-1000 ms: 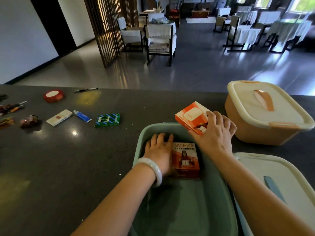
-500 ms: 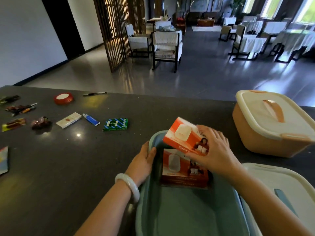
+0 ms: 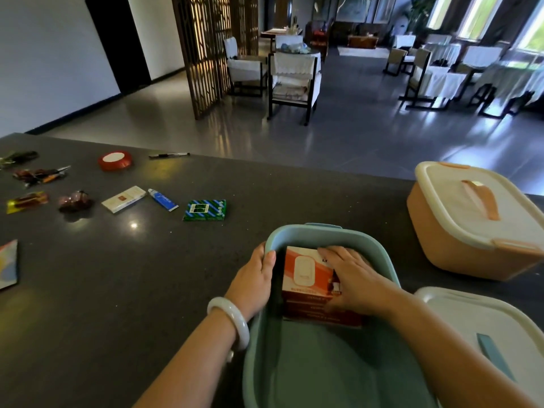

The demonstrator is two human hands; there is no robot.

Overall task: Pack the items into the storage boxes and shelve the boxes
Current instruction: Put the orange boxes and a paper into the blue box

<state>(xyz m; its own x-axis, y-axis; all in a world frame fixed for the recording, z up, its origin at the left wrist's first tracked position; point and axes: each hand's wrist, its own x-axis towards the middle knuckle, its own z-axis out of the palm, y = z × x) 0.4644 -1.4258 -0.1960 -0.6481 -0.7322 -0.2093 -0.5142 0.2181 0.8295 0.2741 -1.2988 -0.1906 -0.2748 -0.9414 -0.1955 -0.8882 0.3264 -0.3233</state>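
Note:
An open teal storage box [image 3: 309, 231] stands on the dark counter in front of me. Inside it an orange-and-white carton [image 3: 303, 269] lies flat on top of a second orange carton [image 3: 318, 312]. My right hand [image 3: 353, 278] rests on the upper carton's right side with fingers laid straight across it. My left hand [image 3: 253, 278] grips the box's left rim, thumb inside, fingers outside. A white bangle sits on that wrist.
A lidded orange storage box [image 3: 459, 231] stands at the right. A white lid with a teal handle [image 3: 485, 328] lies beside the teal box. On the counter at left lie a green packet [image 3: 204, 210], blue tube [image 3: 162, 199], white pack [image 3: 123, 199], red tape roll [image 3: 114, 161], pen [image 3: 169, 155] and wrapped sweets.
My right hand has lowered the orange carton into the teal box onto the other carton. My left hand came out of the box and took hold of its left rim.

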